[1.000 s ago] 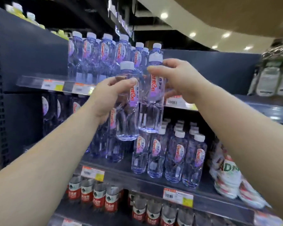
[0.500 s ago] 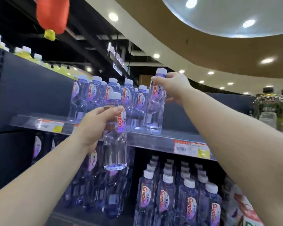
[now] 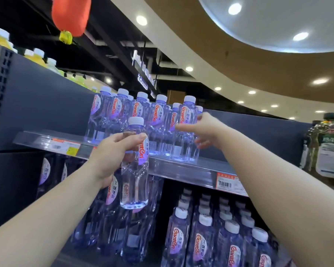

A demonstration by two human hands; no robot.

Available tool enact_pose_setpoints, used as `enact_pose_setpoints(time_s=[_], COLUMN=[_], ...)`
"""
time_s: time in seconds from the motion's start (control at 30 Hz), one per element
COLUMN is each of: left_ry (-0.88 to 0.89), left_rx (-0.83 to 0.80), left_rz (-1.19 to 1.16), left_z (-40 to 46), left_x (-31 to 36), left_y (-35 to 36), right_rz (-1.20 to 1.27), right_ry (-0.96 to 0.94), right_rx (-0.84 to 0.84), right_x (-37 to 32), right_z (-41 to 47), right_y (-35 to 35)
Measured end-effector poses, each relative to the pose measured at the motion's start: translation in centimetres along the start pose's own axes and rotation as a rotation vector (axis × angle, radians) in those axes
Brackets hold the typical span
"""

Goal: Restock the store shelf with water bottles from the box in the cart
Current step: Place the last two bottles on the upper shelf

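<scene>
My left hand (image 3: pixel 112 155) grips a water bottle (image 3: pixel 134 166) below the upper shelf (image 3: pixel 181 170); my right hand (image 3: pixel 204 130) (fingers spread) touches the shelved bottle (image 3: pixel 185 130); a nudge could topple it.

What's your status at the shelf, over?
Left hand gripping bottle, below shelf edge. Right hand open beside placed bottle. Slot right of it free.

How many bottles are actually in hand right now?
1. The left hand grips a water bottle below the shelf edge; the right hand is open beside a shelved bottle.
</scene>
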State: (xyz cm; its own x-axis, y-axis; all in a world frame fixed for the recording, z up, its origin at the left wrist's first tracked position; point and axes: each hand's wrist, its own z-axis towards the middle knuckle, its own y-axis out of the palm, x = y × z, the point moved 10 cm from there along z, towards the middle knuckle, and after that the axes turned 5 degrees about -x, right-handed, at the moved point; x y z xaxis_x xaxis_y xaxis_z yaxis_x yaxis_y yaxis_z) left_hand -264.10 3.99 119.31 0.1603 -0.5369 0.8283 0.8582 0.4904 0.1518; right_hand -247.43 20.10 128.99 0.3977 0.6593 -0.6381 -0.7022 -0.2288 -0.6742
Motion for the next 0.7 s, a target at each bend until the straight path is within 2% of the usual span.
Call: enact_pose_setpoints(time_s=[0.1,0.27,0.7], left_ry=[-0.011,-0.022,-0.035], left_rx=[-0.005,-0.013,-0.025], left_rz=[0.007,-0.004,-0.006], left_z=[0.3,0.6,0.2], left_x=[-0.5,-1.0,-1.4], left_y=[0.0,0.0,1.9], right_rz=[-0.134,-0.041,-0.196], right_ry=[0.097,0.068,0.031], right_rx=[-0.155,-0.124,-0.097], right_x=[2.3,2.6,2.5], right_z=[-1.1,0.3,2.2], right_y=[2.6,4.0,5.2])
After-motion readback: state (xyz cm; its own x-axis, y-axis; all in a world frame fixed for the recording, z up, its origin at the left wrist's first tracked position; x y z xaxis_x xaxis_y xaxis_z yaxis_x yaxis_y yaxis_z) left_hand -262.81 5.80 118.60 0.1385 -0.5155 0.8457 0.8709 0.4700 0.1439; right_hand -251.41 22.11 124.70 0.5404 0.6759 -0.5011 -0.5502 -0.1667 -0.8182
